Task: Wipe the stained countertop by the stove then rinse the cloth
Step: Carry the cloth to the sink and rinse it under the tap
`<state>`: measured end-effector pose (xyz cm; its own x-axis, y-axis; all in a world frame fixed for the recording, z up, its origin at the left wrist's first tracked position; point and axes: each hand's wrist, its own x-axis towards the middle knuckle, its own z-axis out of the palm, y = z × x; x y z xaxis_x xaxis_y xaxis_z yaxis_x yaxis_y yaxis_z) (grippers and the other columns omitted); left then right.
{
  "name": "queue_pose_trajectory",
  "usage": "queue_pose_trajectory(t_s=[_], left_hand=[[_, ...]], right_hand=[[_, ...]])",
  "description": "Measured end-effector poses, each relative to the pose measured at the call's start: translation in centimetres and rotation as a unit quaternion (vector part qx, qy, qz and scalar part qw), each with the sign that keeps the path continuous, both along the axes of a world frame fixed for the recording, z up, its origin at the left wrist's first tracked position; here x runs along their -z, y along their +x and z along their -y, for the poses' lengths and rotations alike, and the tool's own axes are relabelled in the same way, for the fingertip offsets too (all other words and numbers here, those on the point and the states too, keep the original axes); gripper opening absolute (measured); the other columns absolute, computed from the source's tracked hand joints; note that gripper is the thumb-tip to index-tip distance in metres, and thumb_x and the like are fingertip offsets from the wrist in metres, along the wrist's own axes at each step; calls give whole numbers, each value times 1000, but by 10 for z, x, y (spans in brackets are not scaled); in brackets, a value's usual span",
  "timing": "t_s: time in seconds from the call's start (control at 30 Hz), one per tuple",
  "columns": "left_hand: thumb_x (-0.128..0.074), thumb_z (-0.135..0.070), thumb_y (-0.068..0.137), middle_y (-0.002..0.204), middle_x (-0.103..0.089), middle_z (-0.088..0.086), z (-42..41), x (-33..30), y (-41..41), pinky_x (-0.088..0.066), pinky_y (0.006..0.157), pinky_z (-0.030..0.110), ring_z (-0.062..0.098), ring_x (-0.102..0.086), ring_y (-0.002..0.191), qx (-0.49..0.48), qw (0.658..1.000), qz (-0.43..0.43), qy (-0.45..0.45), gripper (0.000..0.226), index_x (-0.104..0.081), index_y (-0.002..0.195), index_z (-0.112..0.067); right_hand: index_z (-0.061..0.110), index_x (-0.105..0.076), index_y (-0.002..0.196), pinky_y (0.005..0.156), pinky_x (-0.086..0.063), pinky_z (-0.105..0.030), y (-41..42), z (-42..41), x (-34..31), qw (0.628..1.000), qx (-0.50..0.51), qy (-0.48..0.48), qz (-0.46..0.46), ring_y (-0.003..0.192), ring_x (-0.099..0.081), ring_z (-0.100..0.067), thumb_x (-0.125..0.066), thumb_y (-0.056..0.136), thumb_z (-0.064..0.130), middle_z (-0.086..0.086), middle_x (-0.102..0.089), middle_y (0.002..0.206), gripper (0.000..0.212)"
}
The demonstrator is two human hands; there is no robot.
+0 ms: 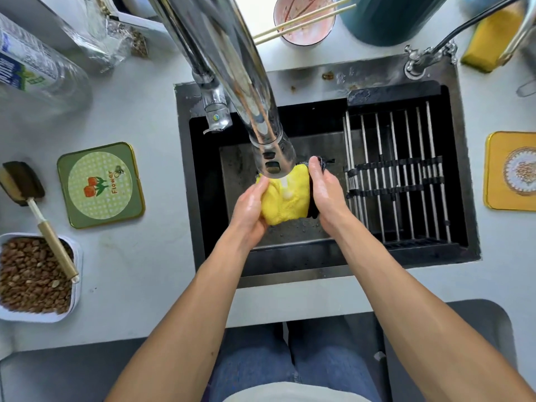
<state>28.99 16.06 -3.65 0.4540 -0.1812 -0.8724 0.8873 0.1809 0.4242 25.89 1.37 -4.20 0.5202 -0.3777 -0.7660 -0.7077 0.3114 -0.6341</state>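
Water falls in a thin stream from the faucet spout (272, 158) onto the yellow cloth (285, 195), which is bunched up over the middle of the sink (185, 181). Both hands clamp the cloth from opposite sides: the left hand (251, 210) curls round its left end, the right hand (326, 192) wraps its right end, where a dark backing of the cloth shows under the fingers. The hands sit close together, with the cloth between them, directly beneath the spout.

A metal rack (400, 175) fills the right part of the sink basin. On the worktop (162, 256) left of the sink lies a green coaster (101, 185) with a flower print. Near the left edge a brush (32, 204) rests with its handle across a white tray of brown pellets (34, 277). A clear plastic bottle (37, 71) lies toward the back left corner. Behind the sink stands a pink cup (304, 18) with chopsticks (301, 20) laid across it, just beside a dark teal container (391, 15). A yellow sponge (490, 39) sits at the back right, and a yellow coaster (512, 171) lies at the right edge.
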Motion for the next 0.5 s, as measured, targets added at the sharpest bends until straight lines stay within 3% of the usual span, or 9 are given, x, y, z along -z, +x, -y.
queue_pose_trajectory(t_s=[0.07, 0.17, 0.23, 0.33, 0.4, 0.43, 0.5], left_hand=[[-57, -24, 109, 116, -79, 10, -2, 0, -1, -67, 77, 42, 25, -76, 100, -5, 999, 44, -8, 20, -69, 120, -13], [-64, -17, 105, 117, -74, 22, -6, -1, -4, -57, 98, 59, 34, -69, 107, 46, 990, 135, 22, 11, -68, 113, -11], [-71, -17, 101, 116, -74, 25, -6, -2, -9, -53, 101, 64, 34, -67, 104, 83, 976, 195, 43, 6, -70, 106, -14], [-77, -23, 94, 100, -72, 10, -2, -6, -16, -58, 88, 50, 21, -65, 93, 121, 960, 246, 61, 9, -71, 100, -18], [-80, -25, 92, 95, -73, 7, 1, -6, -21, -56, 81, 39, 16, -65, 87, 140, 949, 272, 79, 18, -72, 102, -13], [-81, -26, 91, 94, -75, 8, 3, -7, -23, -57, 80, 37, 15, -66, 85, 147, 945, 280, 87, 20, -72, 103, -12], [-80, -27, 93, 88, -75, 7, 5, -8, -27, -58, 75, 33, 12, -67, 80, 159, 941, 284, 98, 16, -72, 97, -14]], right_hand=[[18, -73, 105, 91, -62, -41, -5, 5, 4, 1000, 1, 14, -14, 101, -76, -21, -54, 105, 55, -3, -80, 106, 41], [12, -74, 111, 92, -61, -43, -14, 12, 8, 999, -2, 53, -4, 103, -77, -24, -64, 103, 37, -5, -81, 106, 28], [10, -70, 119, 95, -58, -45, -18, 13, 6, 997, -39, 63, -10, 105, -73, -23, -67, 102, 31, -5, -78, 112, 28], [14, -52, 147, 104, -53, -45, -20, 5, -6, 993, -106, -5, -47, 120, -65, -21, -68, 101, 34, -1, -65, 129, 52], [16, -59, 142, 105, -54, -43, -21, -1, -12, 993, -108, -44, -10, 123, -66, -21, -58, 107, 34, 2, -68, 126, 39], [17, -64, 136, 101, -57, -44, -22, -3, -15, 995, -94, 0, 11, 121, -69, -21, -51, 110, 39, 1, -73, 123, 37], [18, -72, 127, 91, -61, -42, -21, -10, -23, 989, -54, 138, 18, 113, -75, -21, -43, 109, 55, -4, -79, 119, 51]])
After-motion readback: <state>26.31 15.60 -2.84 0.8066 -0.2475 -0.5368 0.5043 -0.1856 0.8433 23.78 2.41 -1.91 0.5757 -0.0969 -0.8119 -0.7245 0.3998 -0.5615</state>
